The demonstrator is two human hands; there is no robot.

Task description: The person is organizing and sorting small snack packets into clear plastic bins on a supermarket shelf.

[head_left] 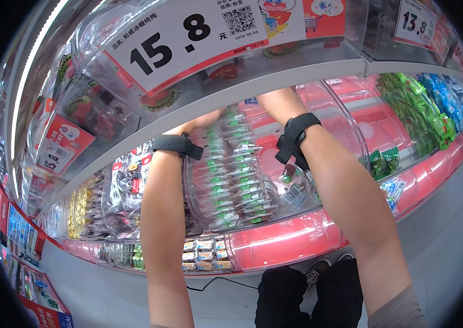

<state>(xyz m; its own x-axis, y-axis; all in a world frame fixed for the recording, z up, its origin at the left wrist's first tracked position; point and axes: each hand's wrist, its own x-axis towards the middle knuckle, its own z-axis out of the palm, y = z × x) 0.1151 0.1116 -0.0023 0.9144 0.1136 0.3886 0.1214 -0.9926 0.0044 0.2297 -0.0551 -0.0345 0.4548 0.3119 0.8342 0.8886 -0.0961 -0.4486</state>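
Note:
Both arms reach under the upper shelf's edge, each with a black strap at the wrist. My left hand (207, 118) is partly visible beside the far end of rows of small clear packets with green marks (237, 186); its fingers are hidden. Of my right hand (279, 103), only the part near the wrist shows, above the red bin floor right of those rows; the shelf edge covers its fingers. What either hand holds cannot be seen. A few loose packets (295, 195) lie at the near end of that bin.
The upper shelf's pale edge (215, 101) crosses above the hands, below a price sign (187, 41) reading 15.8. Dark-fruit packets (127, 186) lie left, green packets (417, 109) and blue packets (447, 98) right. A red ledge (291, 240) runs along the front.

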